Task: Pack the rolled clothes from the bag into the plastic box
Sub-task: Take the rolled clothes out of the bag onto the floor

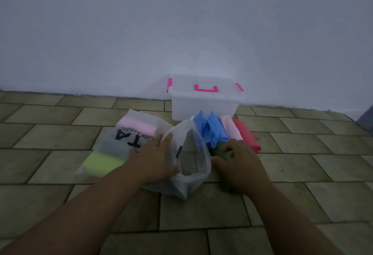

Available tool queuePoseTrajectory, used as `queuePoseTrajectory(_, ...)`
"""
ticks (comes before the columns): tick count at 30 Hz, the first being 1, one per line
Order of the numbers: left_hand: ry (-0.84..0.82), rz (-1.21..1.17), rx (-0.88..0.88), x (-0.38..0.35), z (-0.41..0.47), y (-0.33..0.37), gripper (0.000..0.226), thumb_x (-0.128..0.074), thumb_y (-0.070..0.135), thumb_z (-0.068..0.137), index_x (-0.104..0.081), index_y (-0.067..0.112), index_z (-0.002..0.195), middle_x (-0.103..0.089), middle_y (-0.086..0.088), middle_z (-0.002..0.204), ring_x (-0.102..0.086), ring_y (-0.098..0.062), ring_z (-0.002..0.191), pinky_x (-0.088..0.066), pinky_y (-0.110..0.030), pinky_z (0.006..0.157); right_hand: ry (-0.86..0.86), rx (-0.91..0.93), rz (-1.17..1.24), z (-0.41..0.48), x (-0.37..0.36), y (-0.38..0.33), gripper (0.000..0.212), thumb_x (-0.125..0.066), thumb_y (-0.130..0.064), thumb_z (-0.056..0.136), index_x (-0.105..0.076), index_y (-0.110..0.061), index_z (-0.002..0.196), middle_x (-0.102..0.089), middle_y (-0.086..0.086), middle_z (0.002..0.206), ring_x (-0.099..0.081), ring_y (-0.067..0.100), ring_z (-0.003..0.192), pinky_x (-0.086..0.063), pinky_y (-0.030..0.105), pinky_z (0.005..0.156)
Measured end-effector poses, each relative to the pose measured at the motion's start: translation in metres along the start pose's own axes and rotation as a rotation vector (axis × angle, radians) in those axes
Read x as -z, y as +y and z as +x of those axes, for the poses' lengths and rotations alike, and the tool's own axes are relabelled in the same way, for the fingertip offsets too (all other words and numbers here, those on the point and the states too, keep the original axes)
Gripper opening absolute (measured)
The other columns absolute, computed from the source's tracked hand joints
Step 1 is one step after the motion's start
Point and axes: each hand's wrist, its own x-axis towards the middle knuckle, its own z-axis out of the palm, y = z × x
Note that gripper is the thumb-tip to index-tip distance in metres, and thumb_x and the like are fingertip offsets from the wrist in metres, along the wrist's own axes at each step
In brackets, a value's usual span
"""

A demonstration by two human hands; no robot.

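A dark green rolled cloth [222, 150] is lying in the curled grip of the right hand [240, 166]; just left, the spread left hand [155, 160] is pressing the translucent plastic bag [193, 166]; the clear pink-latched plastic box [203, 105] is standing closed beyond

Olive-tan tiled floor [302, 174]. On it: translucent plastic box with pink latches [203, 106] at far edge; frosted black-lettered plastic bag [141, 133] nearer; just right, blue rolls [212, 129], pale pink roll [230, 128], red roll [247, 135], dark green roll [221, 149].

Lidded box [203, 107] backs onto wall [181, 32]; rolled clothes [214, 129] crowd its front.
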Motion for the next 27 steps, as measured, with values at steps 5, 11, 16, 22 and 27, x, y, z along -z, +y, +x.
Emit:
queuePoseTrajectory(5,-0.016,0.038,-0.030,-0.001,-0.012,-0.009,0.102,-0.046,0.074,0.071,0.012,0.035,0.146,0.004,0.007,0.159,-0.014,-0.025,0.143,-0.014,-0.064,0.110,-0.435,0.160,0.156,0.014,-0.013,-0.050,0.016,-0.063,-0.034,0.085,-0.060,-0.034,0.100,-0.062,-0.010,0.100,-0.057,0.002,0.088,-0.043,0.014,0.068)
queuePoseTrajectory(11,-0.092,0.039,-0.072,-0.001,-0.022,-0.016,0.103,-0.046,0.076,0.075,0.016,0.035,0.146,0.009,0.008,0.159,0.003,-0.016,0.146,-0.004,-0.060,0.113,-0.688,0.149,0.171,0.008,-0.025,-0.053,0.048,-0.073,-0.030,0.075,-0.055,-0.029,0.119,-0.062,-0.010,0.110,-0.058,0.006,0.096,-0.047,0.019,0.077)
queuePoseTrajectory(16,-0.095,0.011,-0.052,0.001,-0.020,-0.014,0.104,-0.045,0.077,0.075,0.016,0.034,0.147,0.010,0.007,0.159,0.002,-0.016,0.146,-0.004,-0.060,0.113,-0.629,0.199,0.183,0.003,-0.034,-0.061,0.049,-0.073,-0.027,0.075,-0.053,-0.026,0.121,-0.060,-0.010,0.104,-0.055,0.002,0.086,-0.046,0.017,0.071)
queuePoseTrajectory(22,-0.027,-0.027,-0.056,-0.003,-0.014,-0.005,0.102,-0.052,0.067,0.078,0.016,0.033,0.147,0.006,0.006,0.159,-0.001,-0.019,0.146,-0.008,-0.059,0.114,-0.488,0.165,0.317,0.012,-0.023,-0.043,0.051,-0.072,-0.031,0.076,-0.050,-0.037,0.121,-0.049,-0.024,0.101,-0.052,0.006,0.103,-0.050,0.029,0.091)
queuePoseTrajectory(27,-0.050,0.026,-0.045,-0.009,-0.012,-0.005,0.106,-0.057,0.062,0.076,0.018,0.033,0.146,0.007,0.005,0.159,0.008,-0.018,0.146,-0.005,-0.062,0.111,-0.576,0.122,0.372,0.016,-0.022,-0.030,0.054,-0.074,-0.022,0.076,-0.053,-0.040,0.123,-0.054,-0.016,0.122,-0.050,0.007,0.110,-0.046,0.027,0.094)
